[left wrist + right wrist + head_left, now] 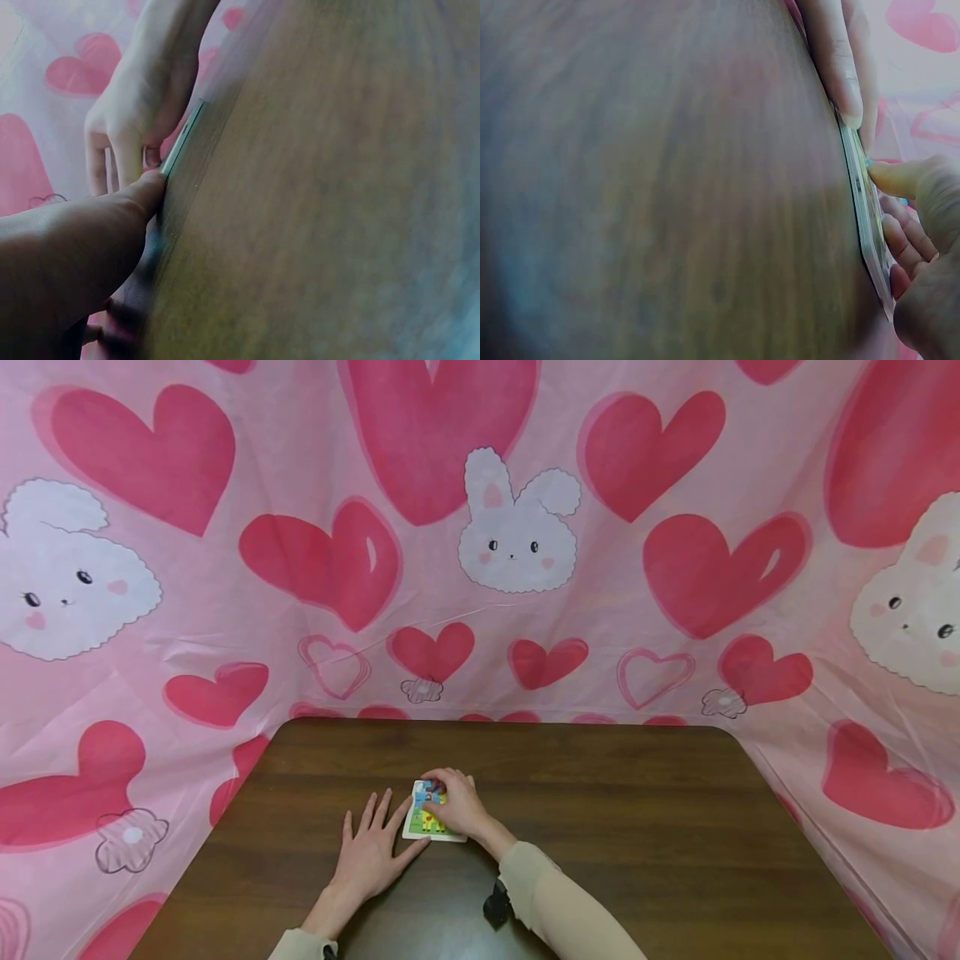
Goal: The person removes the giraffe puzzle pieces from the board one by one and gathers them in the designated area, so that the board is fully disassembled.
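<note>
I'd guess the picture board (432, 822) on the worktop (615, 802) is mostly done, L hand (367, 856) spread at its near-left corner, R hand (459, 806) over it, can't tell grip or what's left.

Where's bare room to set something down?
Dark brown wooden tabletop: right of the right hand, left of the left hand, and between the colourful rectangular board and pink heart-patterned backdrop. Crowded: at the board, both hands there.
</note>
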Demonstrator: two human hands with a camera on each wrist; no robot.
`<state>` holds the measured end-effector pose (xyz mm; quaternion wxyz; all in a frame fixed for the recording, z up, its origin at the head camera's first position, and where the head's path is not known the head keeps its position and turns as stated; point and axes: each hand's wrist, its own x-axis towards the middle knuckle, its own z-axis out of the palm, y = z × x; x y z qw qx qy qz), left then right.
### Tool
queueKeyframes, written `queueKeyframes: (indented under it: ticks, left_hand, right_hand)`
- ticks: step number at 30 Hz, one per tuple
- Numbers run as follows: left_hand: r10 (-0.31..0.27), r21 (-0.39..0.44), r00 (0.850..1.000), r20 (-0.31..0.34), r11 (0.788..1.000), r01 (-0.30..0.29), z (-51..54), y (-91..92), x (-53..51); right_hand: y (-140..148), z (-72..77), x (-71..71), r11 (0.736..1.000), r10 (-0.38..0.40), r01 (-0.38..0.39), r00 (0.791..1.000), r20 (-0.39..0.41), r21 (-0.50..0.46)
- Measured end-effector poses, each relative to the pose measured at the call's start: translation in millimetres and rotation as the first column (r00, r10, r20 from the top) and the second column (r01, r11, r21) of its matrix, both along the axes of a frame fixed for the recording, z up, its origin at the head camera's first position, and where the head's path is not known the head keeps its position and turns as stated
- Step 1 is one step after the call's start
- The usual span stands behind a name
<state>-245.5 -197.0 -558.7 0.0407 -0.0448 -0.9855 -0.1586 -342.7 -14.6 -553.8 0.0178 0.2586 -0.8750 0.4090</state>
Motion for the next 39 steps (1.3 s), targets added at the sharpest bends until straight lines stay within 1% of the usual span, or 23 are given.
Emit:
queueKeyframes:
  ticks: [5,11,17,19,22,25,27,34,37,39]
  left_hand:
    - [0.001,0.001,1.0,0.008,1.0,-0.001,0.1,0.0,0.2]
    - [0.002,-0.004,1.0,0.003,1.0,-0.002,0.0,-0.2,-0.8]
    - [0.0,-0.003,1.0,0.007,1.0,0.0,0.6,-0.3,-0.1]
    - [-0.001,-0.003,1.0,0.006,1.0,0.001,0.9,-0.3,-0.2]
    - [0.0,-0.003,1.0,0.008,1.0,0.0,0.8,-0.2,-0.4]
    - [0.0,-0.005,1.0,0.014,1.0,0.0,0.1,-0.3,-0.6]
    - [0.003,-0.003,1.0,0.017,1.0,-0.003,0.0,-0.3,-0.9]
    - [0.009,-0.012,1.0,0.028,1.0,-0.008,0.1,0.2,-3.0]
    - [0.01,-0.013,1.0,0.03,1.0,-0.01,0.3,0.2,-3.0]
    - [0.011,-0.013,0.999,0.031,1.0,-0.011,0.1,0.0,-2.8]
  right_hand:
    - [1,-1.9,-1.5,1.0,0.002,-0.001,0.999,0.034,-0.03]
    - [1,-2.3,-2.1,1.0,-0.011,0.011,1.0,0.023,-0.006]
    - [2,-2.2,-1.6,1.0,0.005,-0.005,1.0,0.025,-0.005]
    - [2,-1.7,-1.7,0.999,0.012,-0.01,0.999,0.043,-0.032]
    - [3,-0.4,-2.5,0.994,0.023,-0.013,0.996,0.084,-0.108]
    - [6,1.3,-3.7,0.981,0.036,-0.013,0.993,0.116,-0.193]
    - [8,3.1,-4.6,0.973,0.046,-0.015,0.991,0.126,-0.231]
    - [26,12.8,-12.9,0.943,0.074,-0.02,0.986,0.15,-0.332]
    - [37,17.4,-17.0,0.932,0.089,-0.013,0.977,0.193,-0.363]
    - [46,19.3,-19.7,0.928,0.099,-0.01,0.97,0.22,-0.371]
